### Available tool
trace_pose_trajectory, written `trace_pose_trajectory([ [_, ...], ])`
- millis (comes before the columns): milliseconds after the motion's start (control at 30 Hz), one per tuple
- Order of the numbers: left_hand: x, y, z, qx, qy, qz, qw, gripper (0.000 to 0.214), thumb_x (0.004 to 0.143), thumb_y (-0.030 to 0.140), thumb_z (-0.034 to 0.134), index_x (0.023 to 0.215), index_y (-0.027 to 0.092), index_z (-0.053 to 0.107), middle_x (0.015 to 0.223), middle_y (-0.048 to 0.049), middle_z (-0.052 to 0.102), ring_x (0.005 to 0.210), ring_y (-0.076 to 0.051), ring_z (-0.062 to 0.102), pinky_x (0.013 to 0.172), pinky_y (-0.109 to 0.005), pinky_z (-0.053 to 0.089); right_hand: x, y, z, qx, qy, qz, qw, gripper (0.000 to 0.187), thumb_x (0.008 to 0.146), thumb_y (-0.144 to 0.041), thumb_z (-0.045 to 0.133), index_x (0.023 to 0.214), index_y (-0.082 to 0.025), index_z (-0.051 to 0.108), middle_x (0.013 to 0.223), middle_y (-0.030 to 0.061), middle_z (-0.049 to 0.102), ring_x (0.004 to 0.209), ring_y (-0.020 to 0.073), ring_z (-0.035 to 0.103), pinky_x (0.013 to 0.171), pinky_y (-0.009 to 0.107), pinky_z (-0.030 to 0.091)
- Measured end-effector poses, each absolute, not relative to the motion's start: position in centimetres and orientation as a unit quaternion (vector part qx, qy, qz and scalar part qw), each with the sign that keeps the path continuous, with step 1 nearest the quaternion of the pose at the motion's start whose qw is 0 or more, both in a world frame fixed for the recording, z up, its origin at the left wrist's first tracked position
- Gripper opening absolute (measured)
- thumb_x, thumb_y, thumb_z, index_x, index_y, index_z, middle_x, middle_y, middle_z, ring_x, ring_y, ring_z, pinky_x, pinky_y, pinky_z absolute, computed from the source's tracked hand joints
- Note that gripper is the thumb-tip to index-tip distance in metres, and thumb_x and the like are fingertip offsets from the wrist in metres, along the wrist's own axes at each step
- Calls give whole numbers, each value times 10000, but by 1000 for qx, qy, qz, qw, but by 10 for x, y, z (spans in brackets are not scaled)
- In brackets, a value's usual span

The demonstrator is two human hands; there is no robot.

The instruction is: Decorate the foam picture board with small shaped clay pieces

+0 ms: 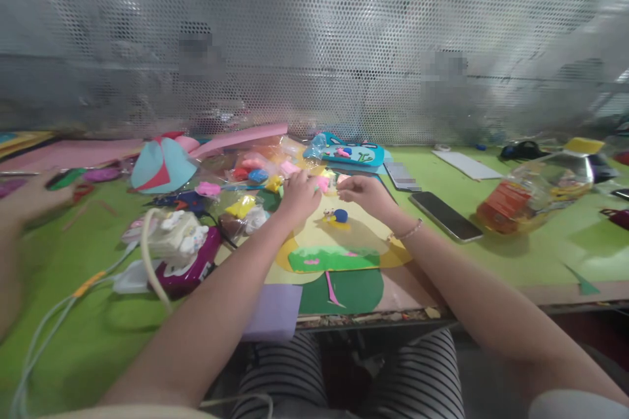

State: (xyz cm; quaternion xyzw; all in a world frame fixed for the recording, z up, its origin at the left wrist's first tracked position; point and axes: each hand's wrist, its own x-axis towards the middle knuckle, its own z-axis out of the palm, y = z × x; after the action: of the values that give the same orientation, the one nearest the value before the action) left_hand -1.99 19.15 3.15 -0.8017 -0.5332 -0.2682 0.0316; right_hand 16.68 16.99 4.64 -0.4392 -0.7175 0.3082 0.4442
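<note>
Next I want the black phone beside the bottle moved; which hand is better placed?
Probably the right hand: the phone lies on its outer side, a shorter reach. The left hand is farther off, with the right hand in between.

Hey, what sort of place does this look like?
Probably a shared craft table, perhaps in a classroom or workshop. Cut-paper shapes, small bags of bright, clay-like material and another person's hand at the left suggest it.
</note>
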Motion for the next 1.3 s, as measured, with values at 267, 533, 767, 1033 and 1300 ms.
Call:
trace_pose_trajectory([
  [267,-13,181,40,-842,-319,-404,-162,367,921,401,321,827,178,597,857,-55,623,876,-183,567,837,-318,435,156,157,57,-441,-727,298,435,297,783,-449,604,687,-168,601,569,-1,577,522,114,542,510,241,422],
  [533,-13,171,41,-861,-320,-360,-163,329,901,417,385,824,176,596,786,-32,631,751,-167,567,672,-274,390,145,154,51,-382,-705,357,480,214,783,-376,598,848,-214,475,522,-89,448,466,86,435,451,208,358],
  [767,-2,172,39,-829,-322,-401,-219,281,897,377,407,815,174,583,783,-22,635,727,-141,568,674,-252,404,146,155,53,-373,-676,393,500,257,791,-418,606,874,-207,486,507,-91,443,467,87,424,447,216,338],
  [1033,-3,171,43,-790,-363,-436,-232,227,868,304,426,683,182,471,572,42,419,557,-100,412,558,-233,327,158,174,47,-396,-629,382,550,318,744,-471,660,835,-194,533,529,-70,500,483,82,462,471,220,366],
  [1300,-10,190,33,-691,-421,-491,-322,148,838,309,479,786,181,533,660,12,558,577,-100,501,557,-224,406,171,181,49,-411,-586,403,570,306,633,-415,769,761,-184,616,673,-14,631,658,111,591,698,269,502],
])
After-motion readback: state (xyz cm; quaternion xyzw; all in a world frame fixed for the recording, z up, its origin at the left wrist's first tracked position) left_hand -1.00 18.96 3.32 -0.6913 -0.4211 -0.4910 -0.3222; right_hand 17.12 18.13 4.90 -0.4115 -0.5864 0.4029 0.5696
